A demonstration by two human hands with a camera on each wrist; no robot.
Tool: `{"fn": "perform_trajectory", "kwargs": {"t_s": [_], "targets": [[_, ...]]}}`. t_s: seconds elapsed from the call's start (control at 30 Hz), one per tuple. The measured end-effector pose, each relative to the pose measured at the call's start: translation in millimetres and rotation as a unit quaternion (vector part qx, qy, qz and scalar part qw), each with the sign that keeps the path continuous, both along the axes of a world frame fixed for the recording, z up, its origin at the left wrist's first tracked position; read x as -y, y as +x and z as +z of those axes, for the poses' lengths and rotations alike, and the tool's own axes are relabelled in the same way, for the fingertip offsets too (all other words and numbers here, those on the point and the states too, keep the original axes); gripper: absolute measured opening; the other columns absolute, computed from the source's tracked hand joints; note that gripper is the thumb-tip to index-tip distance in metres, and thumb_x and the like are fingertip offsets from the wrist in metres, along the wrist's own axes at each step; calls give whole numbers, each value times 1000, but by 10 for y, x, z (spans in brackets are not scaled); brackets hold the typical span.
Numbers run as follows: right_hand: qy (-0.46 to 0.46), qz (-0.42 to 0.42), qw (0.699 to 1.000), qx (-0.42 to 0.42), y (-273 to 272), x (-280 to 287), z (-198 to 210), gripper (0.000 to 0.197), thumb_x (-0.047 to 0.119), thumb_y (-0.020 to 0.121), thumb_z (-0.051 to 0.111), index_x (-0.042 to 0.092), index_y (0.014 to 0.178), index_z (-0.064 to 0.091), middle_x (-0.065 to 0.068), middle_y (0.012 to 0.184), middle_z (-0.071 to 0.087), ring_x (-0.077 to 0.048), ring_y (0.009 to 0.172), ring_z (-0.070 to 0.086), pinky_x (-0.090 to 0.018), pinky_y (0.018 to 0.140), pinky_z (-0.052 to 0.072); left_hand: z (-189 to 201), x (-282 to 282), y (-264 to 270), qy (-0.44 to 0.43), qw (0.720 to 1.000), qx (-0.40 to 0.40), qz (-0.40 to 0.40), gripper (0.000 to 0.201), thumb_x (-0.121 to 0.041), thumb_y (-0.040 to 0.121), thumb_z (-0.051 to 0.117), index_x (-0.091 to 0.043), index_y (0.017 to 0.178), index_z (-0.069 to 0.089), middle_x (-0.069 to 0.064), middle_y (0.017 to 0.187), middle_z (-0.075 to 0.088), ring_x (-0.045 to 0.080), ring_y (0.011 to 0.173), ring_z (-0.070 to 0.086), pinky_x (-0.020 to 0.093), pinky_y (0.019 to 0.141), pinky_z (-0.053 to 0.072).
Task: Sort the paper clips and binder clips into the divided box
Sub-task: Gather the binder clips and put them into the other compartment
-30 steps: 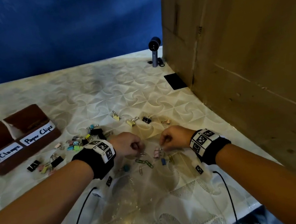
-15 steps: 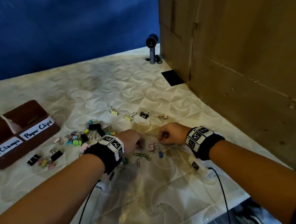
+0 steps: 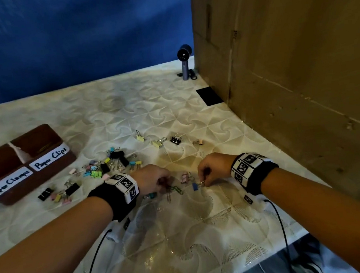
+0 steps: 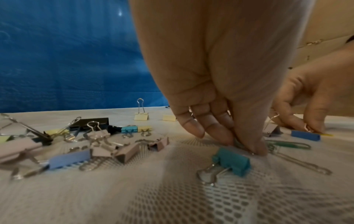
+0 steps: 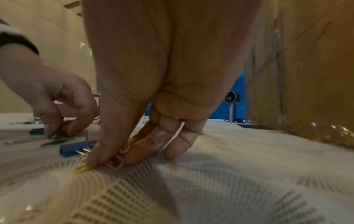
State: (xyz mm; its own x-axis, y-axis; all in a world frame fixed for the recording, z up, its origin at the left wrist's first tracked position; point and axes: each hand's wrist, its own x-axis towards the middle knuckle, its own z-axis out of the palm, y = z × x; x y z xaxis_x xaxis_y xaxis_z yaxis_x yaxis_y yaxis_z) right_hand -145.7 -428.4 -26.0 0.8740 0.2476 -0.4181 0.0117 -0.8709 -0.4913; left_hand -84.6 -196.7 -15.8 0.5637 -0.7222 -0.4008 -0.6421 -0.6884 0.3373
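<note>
The brown divided box [image 3: 52, 170], labelled "Paper Clamps" and "Paper Clips", stands at the left. Coloured binder clips [image 3: 111, 165] lie heaped beside it. My left hand [image 3: 162, 183] is down on the cloth, thumb and fingers pinching a small greenish paper clip [image 4: 237, 142] just behind a teal binder clip [image 4: 231, 162]. A green paper clip [image 4: 287, 145] and a silver one [image 4: 302, 162] lie to its right. My right hand [image 3: 204, 181] pinches a pink paper clip [image 5: 114, 162] and a yellow one [image 5: 84, 168] against the cloth, beside a blue binder clip [image 5: 74, 149].
A tall cardboard wall [image 3: 290, 81] rises close on the right. At the far edge stand a small grey camera [image 3: 185, 63] and a black flat card [image 3: 209, 96]. A few single binder clips [image 3: 176, 139] lie beyond my hands. The table's front edge is near my forearms.
Both hands have stayed at the small cluster of clips between them, with the fingertips lowered onto the cloth. The clips and box have not moved.
</note>
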Motion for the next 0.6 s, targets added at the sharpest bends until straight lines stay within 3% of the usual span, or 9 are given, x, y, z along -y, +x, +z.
{"fn": "perform_trajectory", "kwargs": {"t_s": [0.1,0.2,0.33,0.43,0.6], "targets": [[-26,15,1000,-9,35,-7,19,15,13,73,76,12,87,71,-3,91,72,-9,77,62,-21,73,50,-1,10,-4,-11,1000,-25,15,25,-9,82,64,-19,105,67,-6,97,67,8,87,60,16,76,43],[-42,20,999,-17,56,-18,31,15,12,72,77,12,87,72,-4,91,73,-7,74,61,-17,70,48,-31,15,12,6,1000,-11,17,23,-14,82,67,-19,105,67,-4,104,65,11,92,59,18,78,41],[-66,5,998,3,68,-32,60,16,6,70,77,12,84,73,-2,87,73,-8,72,60,-24,75,53,-48,30,37,33,999,11,1,28,-24,80,70,-13,105,65,3,111,58,21,101,57,25,86,43],[-99,5,995,12,81,-78,57,16,4,70,74,13,83,74,-1,85,72,-10,75,61,-25,75,51,-49,30,39,47,999,14,-15,25,-25,82,68,-14,103,64,4,110,62,21,101,58,23,82,43],[-135,12,991,-3,110,-136,61,19,6,73,72,12,91,73,-3,96,73,-11,79,60,-24,76,50,-69,-3,25,50,998,20,-14,24,-28,83,65,-15,104,62,7,109,66,22,101,61,29,87,48]]}}
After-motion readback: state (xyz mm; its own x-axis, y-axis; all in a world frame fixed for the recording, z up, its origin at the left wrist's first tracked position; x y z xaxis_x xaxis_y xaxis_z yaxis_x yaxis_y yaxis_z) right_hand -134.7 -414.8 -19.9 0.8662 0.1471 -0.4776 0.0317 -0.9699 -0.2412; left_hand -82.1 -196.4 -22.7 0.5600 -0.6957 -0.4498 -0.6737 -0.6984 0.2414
